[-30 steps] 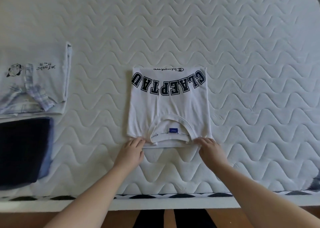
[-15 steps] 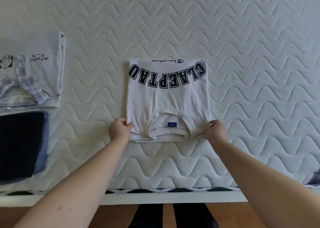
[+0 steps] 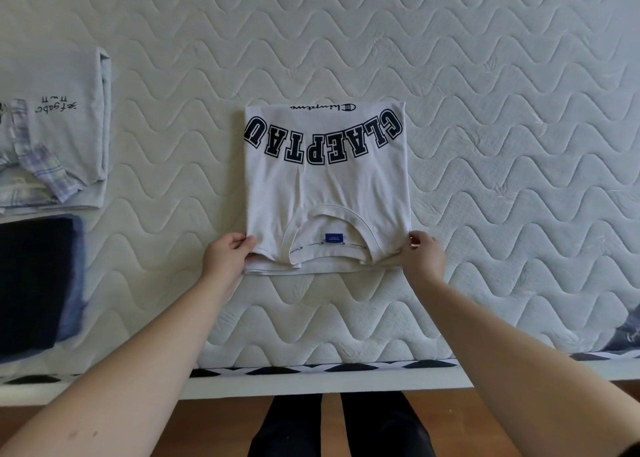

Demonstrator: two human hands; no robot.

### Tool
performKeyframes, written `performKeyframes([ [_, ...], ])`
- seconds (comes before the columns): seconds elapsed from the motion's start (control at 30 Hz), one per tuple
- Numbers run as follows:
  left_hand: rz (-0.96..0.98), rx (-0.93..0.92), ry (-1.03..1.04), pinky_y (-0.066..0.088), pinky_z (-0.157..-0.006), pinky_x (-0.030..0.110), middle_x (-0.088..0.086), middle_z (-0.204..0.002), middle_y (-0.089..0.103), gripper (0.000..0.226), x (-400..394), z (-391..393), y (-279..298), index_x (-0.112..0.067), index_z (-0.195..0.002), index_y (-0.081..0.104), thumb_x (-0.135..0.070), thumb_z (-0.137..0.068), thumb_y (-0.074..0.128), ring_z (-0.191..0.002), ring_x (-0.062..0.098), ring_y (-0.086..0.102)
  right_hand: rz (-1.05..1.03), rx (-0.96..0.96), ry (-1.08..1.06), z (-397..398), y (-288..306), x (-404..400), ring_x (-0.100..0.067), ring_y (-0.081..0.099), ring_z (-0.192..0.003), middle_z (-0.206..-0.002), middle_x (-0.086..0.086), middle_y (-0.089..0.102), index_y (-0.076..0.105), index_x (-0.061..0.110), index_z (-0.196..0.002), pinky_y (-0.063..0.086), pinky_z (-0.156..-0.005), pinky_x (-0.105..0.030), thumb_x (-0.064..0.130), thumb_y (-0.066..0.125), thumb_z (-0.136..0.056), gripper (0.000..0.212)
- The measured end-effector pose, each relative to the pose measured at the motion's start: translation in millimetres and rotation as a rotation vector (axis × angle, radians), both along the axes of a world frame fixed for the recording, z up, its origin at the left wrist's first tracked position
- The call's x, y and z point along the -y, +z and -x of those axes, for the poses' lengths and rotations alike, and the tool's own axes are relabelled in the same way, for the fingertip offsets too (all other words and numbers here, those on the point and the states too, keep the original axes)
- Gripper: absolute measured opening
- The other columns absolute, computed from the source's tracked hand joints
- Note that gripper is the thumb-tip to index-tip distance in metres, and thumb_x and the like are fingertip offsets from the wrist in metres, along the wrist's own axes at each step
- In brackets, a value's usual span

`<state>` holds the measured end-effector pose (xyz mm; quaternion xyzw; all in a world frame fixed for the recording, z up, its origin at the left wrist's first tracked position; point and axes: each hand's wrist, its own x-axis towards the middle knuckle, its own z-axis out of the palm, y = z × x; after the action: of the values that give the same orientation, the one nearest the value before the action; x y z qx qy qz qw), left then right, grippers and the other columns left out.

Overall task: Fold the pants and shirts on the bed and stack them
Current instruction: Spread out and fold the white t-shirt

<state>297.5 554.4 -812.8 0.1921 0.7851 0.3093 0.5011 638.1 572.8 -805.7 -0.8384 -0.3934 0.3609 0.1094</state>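
Note:
A folded white T-shirt (image 3: 325, 186) with large dark block letters lies flat in the middle of the quilted white mattress (image 3: 485, 75), collar toward me. My left hand (image 3: 227, 255) pinches its near left corner. At the near right corner my right hand (image 3: 424, 255) grips the fabric. Both corners sit slightly raised off the mattress.
At the left edge lies a folded pale shirt stack (image 3: 59, 127) with a plaid shirt showing. In front of it sit folded dark pants (image 3: 34, 280). A dark garment (image 3: 627, 332) peeks in at the right edge. The mattress edge (image 3: 311, 377) runs along the front, wooden floor below.
Both hands moved from the front of the collar out to the shirt's near corners and took hold of them. The shirt stayed in place.

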Motion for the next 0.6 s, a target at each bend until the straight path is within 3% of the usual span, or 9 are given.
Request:
performKeyframes([
  [0.07,0.019,0.108,0.082,0.055,-0.066,0.018,0.017,-0.114,0.062,0.027,3.0,-1.0,-2.9,0.006,-0.122,0.054,-0.004,-0.097,0.055,-0.088,0.016,0.064,-0.021,-0.018,0.029,-1.5,0.1,4.4,-0.026,0.057,-0.109,-0.126,-0.009,0.057,0.059,0.012,-0.128,0.042,-0.087,-0.028,0.011,0.05,-0.096,0.034],
  [0.13,0.044,0.181,0.129,0.054,-0.077,0.023,0.018,-0.12,0.058,0.031,3.7,-1.5,-5.3,0.007,-0.129,0.05,-0.004,-0.1,0.049,-0.1,0.021,0.061,-0.03,-0.024,0.05,-3.9,-0.3,5.2,-0.027,0.058,-0.11,-0.126,-0.01,0.056,0.058,0.01,-0.129,0.044,-0.093,-0.032,0.007,0.051,-0.094,0.036],
  [0.23,0.057,0.246,0.115,0.057,-0.07,0.019,0.017,-0.114,0.064,0.02,4.5,0.0,-9.5,0.001,-0.109,0.059,-0.016,-0.099,0.054,-0.092,0.017,0.066,-0.026,-0.021,0.035,-4.6,-2.4,3.9,-0.026,0.058,-0.108,-0.126,-0.009,0.056,0.057,0.011,-0.129,0.047,-0.093,-0.036,0.008,0.052,-0.093,0.037],
  [0.3,0.051,0.223,0.037,0.057,-0.078,0.024,0.017,-0.111,0.067,0.023,5.3,0.5,-8.7,0.002,-0.104,0.062,-0.018,-0.092,0.066,-0.09,0.017,0.069,-0.036,-0.001,-0.023,0.9,-4.0,6.4,-0.024,0.057,-0.106,-0.127,-0.008,0.053,0.054,0.014,-0.13,0.046,-0.088,-0.035,0.012,0.05,-0.095,0.035],
  [0.4,0.08,0.124,-0.065,0.054,-0.093,0.036,0.018,-0.116,0.067,0.036,5.2,0.2,-8.5,0.008,-0.119,0.057,-0.008,-0.089,0.069,-0.102,0.027,0.067,-0.06,0.021,-0.048,14.7,-5.7,15.4,-0.022,0.051,-0.106,-0.131,-0.007,0.047,0.049,0.018,-0.133,0.044,-0.09,-0.036,0.012,0.049,-0.093,0.04],
  [0.47,0.082,0.164,-0.004,0.057,-0.082,0.027,0.019,-0.117,0.064,0.03,3.7,-2.0,-5.4,0.01,-0.12,0.055,-0.002,-0.093,0.061,-0.099,0.027,0.065,-0.057,0.013,-0.036,20.4,-7.4,19.4,-0.024,0.051,-0.11,-0.133,-0.008,0.044,0.047,0.018,-0.136,0.046,-0.096,-0.043,0.009,0.048,-0.091,0.046],
  [0.53,0.095,0.315,0.069,0.058,-0.073,0.022,0.019,-0.113,0.062,0.024,2.2,-1.6,-2.2,0.006,-0.119,0.053,0.0,-0.096,0.056,-0.091,0.024,0.064,-0.055,-0.012,-0.093,20.3,-9.3,16.9,-0.026,0.051,-0.113,-0.132,-0.01,0.048,0.048,0.014,-0.135,0.044,-0.098,-0.043,0.013,0.046,-0.092,0.043],
  [0.6,0.121,0.442,0.106,0.059,-0.07,0.023,0.015,-0.11,0.062,0.026,3.6,-0.4,-1.2,-0.001,-0.122,0.051,-0.001,-0.096,0.055,-0.087,0.021,0.064,-0.048,-0.091,-0.195,17.8,-11.2,9.9,-0.022,0.055,-0.105,-0.124,-0.008,0.056,0.052,0.012,-0.131,0.046,-0.088,-0.038,0.024,0.047,-0.093,0.039],
])
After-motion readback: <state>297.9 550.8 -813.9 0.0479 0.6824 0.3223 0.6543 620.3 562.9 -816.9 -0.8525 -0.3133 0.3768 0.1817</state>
